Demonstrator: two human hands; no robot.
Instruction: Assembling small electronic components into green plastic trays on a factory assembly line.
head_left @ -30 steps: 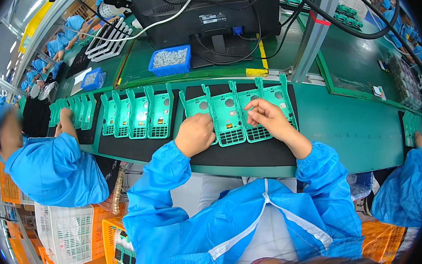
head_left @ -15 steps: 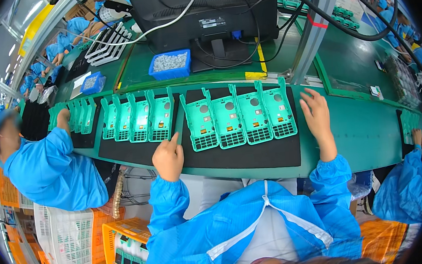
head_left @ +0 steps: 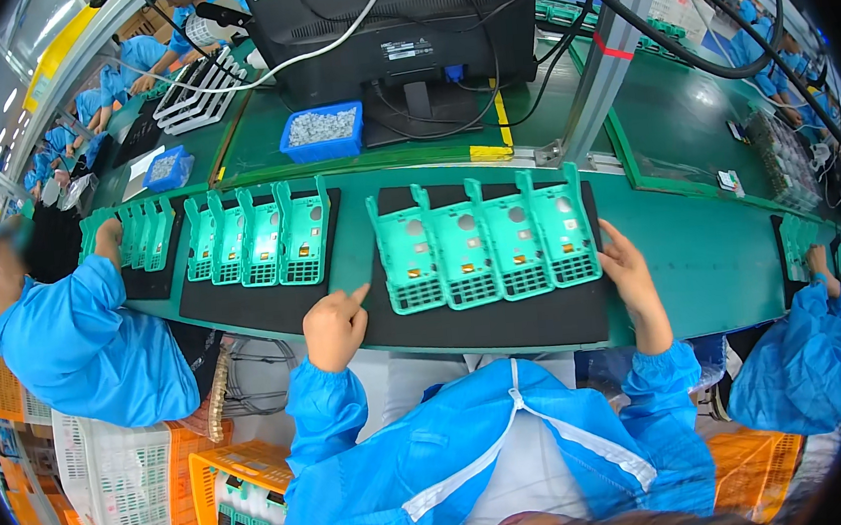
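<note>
A row of several green plastic device housings (head_left: 468, 253), open side up with keypad grids toward me, lies on a black mat (head_left: 486, 329). At the mat's left edge, my left hand (head_left: 333, 332) holds nothing; its index finger points toward that edge while the other fingers curl in. My right hand (head_left: 632, 279) is at the opposite edge, close beside the rightmost housing (head_left: 569, 240). Its fingers are apart and nothing is in its grasp. Whether either hand's fingertips press on the mat, I cannot tell.
Left of my mat, another black mat (head_left: 244, 299) bears a second row of green housings (head_left: 257, 242). Blue bins of small pale parts (head_left: 321, 127) and a monitor (head_left: 391, 40) stand behind. Co-workers (head_left: 76, 323) sit either side; an orange crate (head_left: 206, 501) holds parts below.
The mat with its row of housings has slid slightly right, away from the mat on the left. My right hand has come down nearer me, to the mat's right edge. The whole view has shifted slightly.
</note>
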